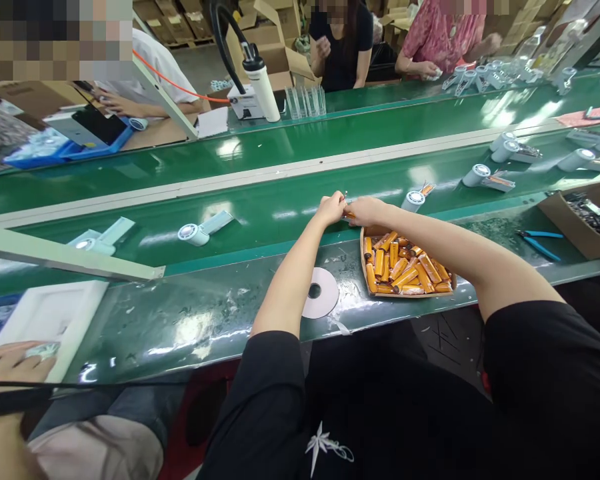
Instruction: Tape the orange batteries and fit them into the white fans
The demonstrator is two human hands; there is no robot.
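Observation:
My left hand point(332, 207) and my right hand point(369, 211) meet over the near edge of the green conveyor belt, their fingers closed. A bit of an orange-wrapped battery point(350, 215) shows at the fingertips of my right hand. Something small and thin sticks up by my left fingertips, too small to make out. Just below my right forearm stands a cardboard box point(411, 295) of orange-wrapped batteries point(404, 267). A light-blue handheld fan point(414, 201) with orange in its open handle lies on the belt, right of my hands.
A white tape roll point(321, 293) lies on the near ledge. Other fans point(193, 233) are spaced along the belt point(270, 213). Blue-handled pliers point(541, 243) and a box of dark parts point(580, 230) are at right. A neighbour's hand point(17, 360) is at left; co-workers sit across.

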